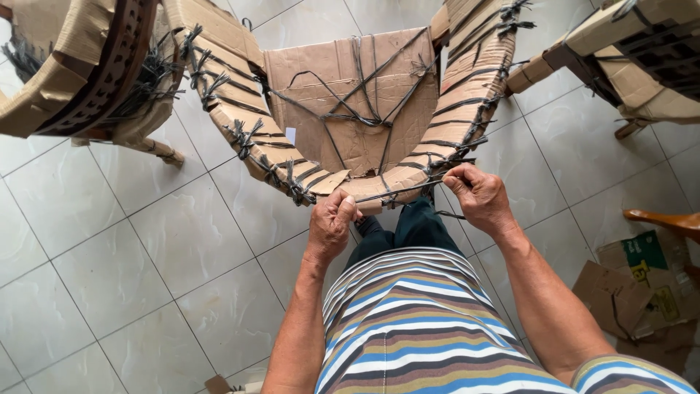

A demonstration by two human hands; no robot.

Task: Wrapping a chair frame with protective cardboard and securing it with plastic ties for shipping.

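Note:
A chair wrapped in brown cardboard [343, 102] stands right in front of me, its curved rim bound with many black plastic strings. One black string [405, 191] runs taut across the near edge of the rim. My left hand [332, 222] is closed on one end of it, just below the cardboard edge. My right hand [477, 197] pinches the other end at the rim's right side. Both hands touch the wrapped rim, and the string stretches between them.
Another cardboard-wrapped chair [87, 66] stands at the upper left, and a third [642, 51] at the upper right. Flattened cardboard scraps [642, 292] lie on the tiled floor at the right, by a bare wooden chair leg [667, 221].

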